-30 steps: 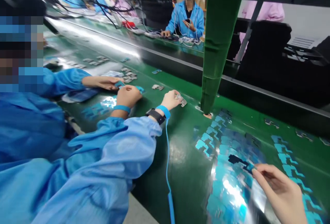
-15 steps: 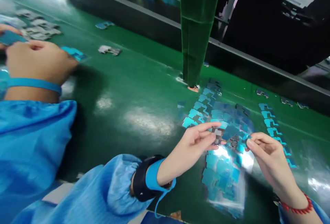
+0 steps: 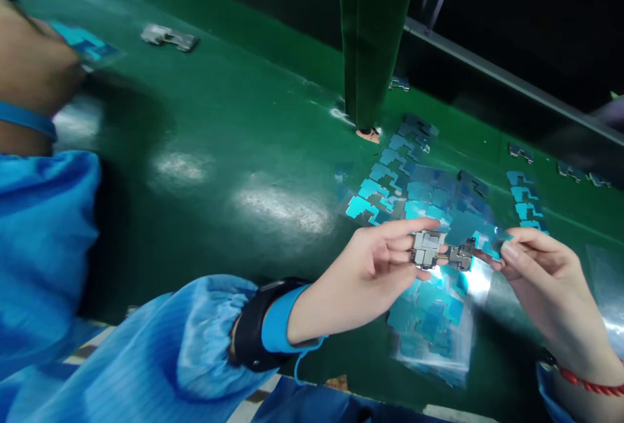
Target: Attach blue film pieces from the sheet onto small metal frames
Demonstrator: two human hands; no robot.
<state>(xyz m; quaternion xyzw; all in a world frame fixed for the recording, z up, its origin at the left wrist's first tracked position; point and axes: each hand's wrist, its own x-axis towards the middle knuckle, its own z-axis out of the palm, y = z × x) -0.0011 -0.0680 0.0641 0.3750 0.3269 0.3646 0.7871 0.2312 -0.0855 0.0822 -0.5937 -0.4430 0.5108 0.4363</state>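
Tabletop (image 3: 219, 150), green and glossy, now fills more of the view than half a second ago, since the camera has dipped toward the hands. Beneath and beyond them lies the sheet (image 3: 429, 319) of blue stickers, much where it was. The left hand (image 3: 370, 273) has risen slightly and pinches a small metal part (image 3: 427, 249) between thumb and fingers, now turned clear to view; the right hand (image 3: 541, 280) has closed in, fingertips nipping the part's far end (image 3: 462, 256). So the part hangs between both hands, above the sheet. A co-worker's hand (image 3: 29, 65), far left, has slid to the edge.
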